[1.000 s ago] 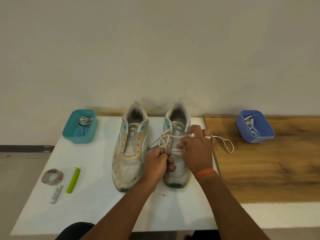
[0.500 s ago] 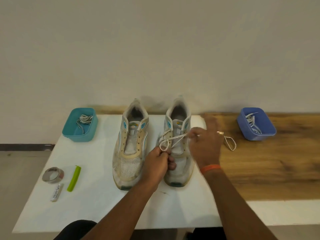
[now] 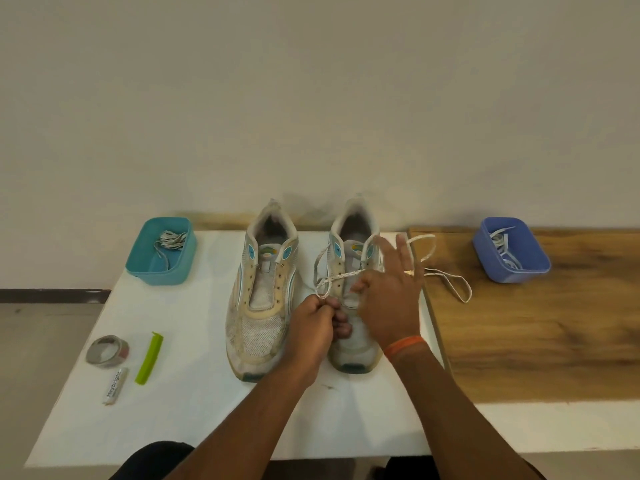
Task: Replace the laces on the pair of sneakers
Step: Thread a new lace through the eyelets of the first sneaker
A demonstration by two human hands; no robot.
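Lace (image 3: pixel 341 276) sits pinched in left grip (image 3: pixel 313 322); right grip (image 3: pixel 389 299) spread wide beside it.

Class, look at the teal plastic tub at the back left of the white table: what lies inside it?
Inside the teal plastic tub lies a bundle of grey-white shoelaces, one strand trailing across the floor. The tub's near wall hides the front floor.

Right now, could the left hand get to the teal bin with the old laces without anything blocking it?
Probably yes. Bare white table lies between the left hand and the teal bin; only the unlaced sneaker stands beside its path. But that hand pinches the lace and would need to release it.
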